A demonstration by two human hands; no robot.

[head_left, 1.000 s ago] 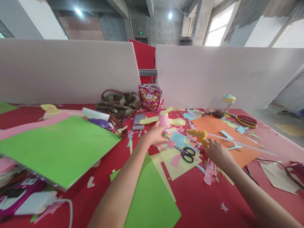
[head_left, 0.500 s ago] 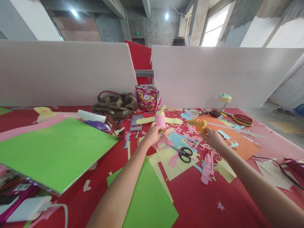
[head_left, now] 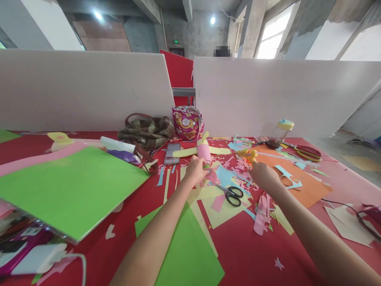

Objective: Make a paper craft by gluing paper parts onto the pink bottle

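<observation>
My left hand (head_left: 195,171) is closed, its fingertips at the lower end of a pink paper tube (head_left: 204,151) with pale yellow paper strips sticking out at both sides and the top. Beside those fingertips lie a bit of green and a curled pink piece that I cannot make out. My right hand (head_left: 263,174) is closed round the handle of a yellow glue gun (head_left: 247,154), its nozzle pointing left toward the tube. Most of the handle is hidden by the fingers. Black-handled scissors (head_left: 233,194) lie between my two forearms on pale yellow paper (head_left: 217,212).
Green sheets (head_left: 71,186), orange paper (head_left: 312,184) and many scraps cover the red table. Behind stand a plaid bag (head_left: 145,131), a purple snack bag (head_left: 187,122), a lidded jar (head_left: 279,133), red-handled shears (head_left: 308,153) and white panels (head_left: 268,95). A phone (head_left: 172,154) lies left of the tube.
The view has shifted slightly. My right hand has moved a little left with the glue gun. My left hand has moved slightly to the right at the tube's lower end.
</observation>
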